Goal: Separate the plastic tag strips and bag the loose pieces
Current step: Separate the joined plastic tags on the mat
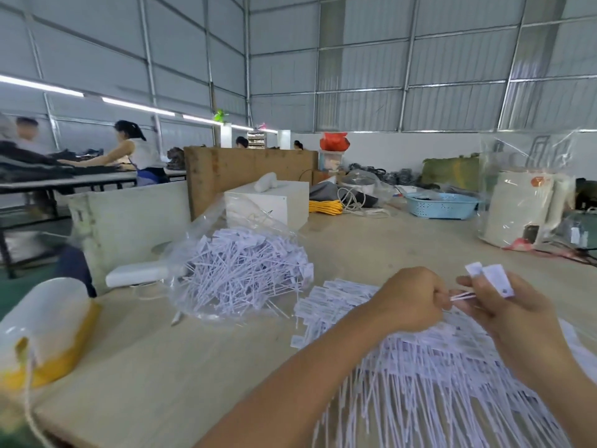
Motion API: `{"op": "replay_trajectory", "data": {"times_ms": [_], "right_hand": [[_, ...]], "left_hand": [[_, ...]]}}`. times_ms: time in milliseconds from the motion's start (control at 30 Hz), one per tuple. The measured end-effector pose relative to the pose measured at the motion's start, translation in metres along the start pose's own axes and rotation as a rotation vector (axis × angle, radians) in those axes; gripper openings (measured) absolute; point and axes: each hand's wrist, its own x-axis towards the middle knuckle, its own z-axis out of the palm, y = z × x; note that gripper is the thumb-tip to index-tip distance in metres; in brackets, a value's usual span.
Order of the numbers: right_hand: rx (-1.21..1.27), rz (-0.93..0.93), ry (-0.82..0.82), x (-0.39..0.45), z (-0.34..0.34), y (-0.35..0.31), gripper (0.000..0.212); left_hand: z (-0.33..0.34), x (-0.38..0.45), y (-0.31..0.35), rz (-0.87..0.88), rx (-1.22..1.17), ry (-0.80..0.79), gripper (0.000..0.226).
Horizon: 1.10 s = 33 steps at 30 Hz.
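A clear plastic bag (193,240) lies open on the table, filled with a heap of loose white plastic tags (245,273). In front of me lies a wide pile of joined white tag strips (429,360), their thin tails pointing toward me. My left hand (408,300) is curled and pinches the thin stems of a few tags. My right hand (513,308) holds the flat label ends of those tags (494,279) between thumb and fingers. Both hands hover just above the pile, close together.
A white and yellow cone of cord (45,331) sits at the table's left edge. A white box (271,202), a blue basket (441,205), a bagged white appliance (523,208) and cables lie farther back. People work at a table on the left (132,153).
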Motion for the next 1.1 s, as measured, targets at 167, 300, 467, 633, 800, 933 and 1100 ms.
{"op": "replay_trajectory", "data": {"times_ms": [167, 300, 467, 633, 800, 933, 1100], "right_hand": [[-0.041, 0.098, -0.211, -0.017, 0.027, 0.015, 0.024], [-0.390, 0.088, -0.391, -0.027, 0.042, 0.031, 0.044], [-0.966, -0.216, -0.669, -0.030, 0.071, 0.032, 0.040], [-1.076, -0.351, -0.850, -0.033, 0.112, 0.032, 0.039], [-1.031, -0.392, -0.886, -0.042, 0.120, 0.051, 0.033], [-0.982, -0.409, -0.875, -0.041, 0.115, 0.058, 0.029], [-0.978, -0.449, -0.876, -0.042, 0.117, 0.059, 0.027]], "left_hand": [[-0.026, -0.031, -0.043, -0.052, 0.037, 0.100, 0.024], [-0.063, -0.054, -0.091, -0.199, 0.095, 0.241, 0.026], [-0.111, -0.076, -0.146, -0.443, 0.301, 0.523, 0.026], [-0.132, -0.081, -0.184, -0.634, 0.542, 0.607, 0.020], [-0.148, -0.073, -0.203, -0.700, 0.673, 0.581, 0.026], [-0.151, -0.060, -0.200, -0.764, 0.737, 0.528, 0.028], [-0.139, -0.045, -0.182, -0.876, 0.995, 0.337, 0.034]]}}
